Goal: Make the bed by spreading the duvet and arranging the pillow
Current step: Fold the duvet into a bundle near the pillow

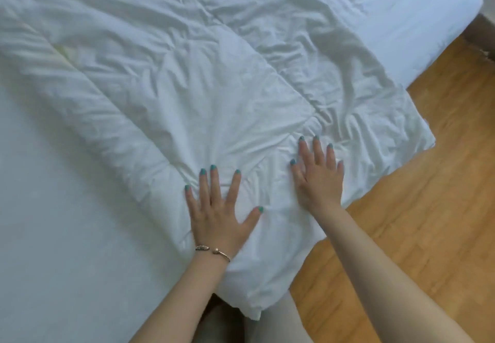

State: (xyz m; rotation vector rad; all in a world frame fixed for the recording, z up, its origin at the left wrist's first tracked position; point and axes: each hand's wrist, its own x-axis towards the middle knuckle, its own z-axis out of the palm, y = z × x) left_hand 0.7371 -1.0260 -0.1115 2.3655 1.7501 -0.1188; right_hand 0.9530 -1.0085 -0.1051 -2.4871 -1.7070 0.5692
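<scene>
A: Quick one. Where's the duvet (214, 82)?

B: I see it lying crumpled across the bed (53, 235), running from the far left corner toward the near edge. Its near end hangs over that edge, above the wood floor (415, 222).

A: Hands?

B: Left hand (219, 214) flat on the duvet, fingers spread, palm down, gripping nothing. It sits close to the bed's near edge, beside the duvet's folded left border. Bracelet (213, 251) on that wrist.

A: Right?

B: Right hand (318, 176) also flat and splayed on the duvet, nothing grasped, on the part that overhangs the bed's near edge. It looks slightly blurred.

A: Bed otherwise?

B: Bare white sheet on the left side and at the far right corner. I can't find a pillow from my view. Teal nail polish on both hands.
</scene>
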